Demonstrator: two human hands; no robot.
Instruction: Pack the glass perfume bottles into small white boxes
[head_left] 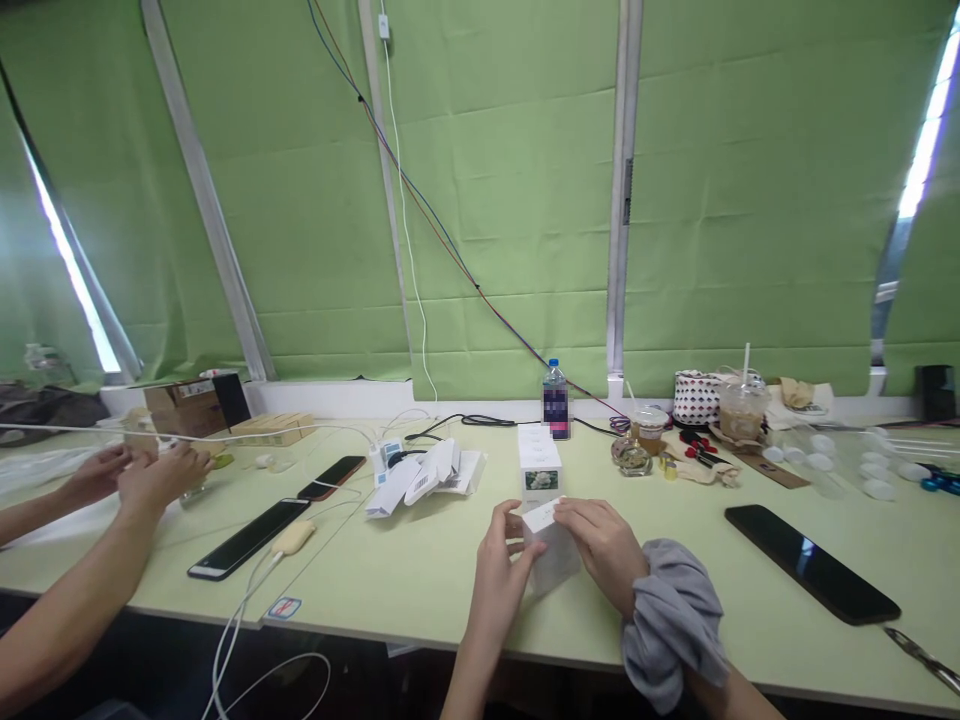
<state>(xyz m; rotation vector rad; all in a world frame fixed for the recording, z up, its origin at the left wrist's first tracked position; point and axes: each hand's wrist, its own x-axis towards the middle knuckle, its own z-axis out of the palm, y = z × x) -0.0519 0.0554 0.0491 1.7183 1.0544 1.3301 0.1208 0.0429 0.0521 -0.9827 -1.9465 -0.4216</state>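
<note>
A small white box [553, 562] stands near the table's front edge between my two hands. My left hand [504, 555] grips its left side, the thumb on the near face and the fingers behind. At the top right edge, the fingers of my right hand [606, 540] press together on the white lid flap [543, 515]. A grey scrunchie [671, 625] sits round my right wrist. Just beyond the box is a row of white boxes [540, 450], the nearest showing a picture of white flowers.
Flattened white cartons [427, 478] and a power strip [384, 455] lie to the left. A bottle [555, 400] stands behind the boxes. A black phone [810, 562] and tweezers [922, 655] lie right. Another person's hands [161, 472] work at far left, near phones [251, 538] and cables.
</note>
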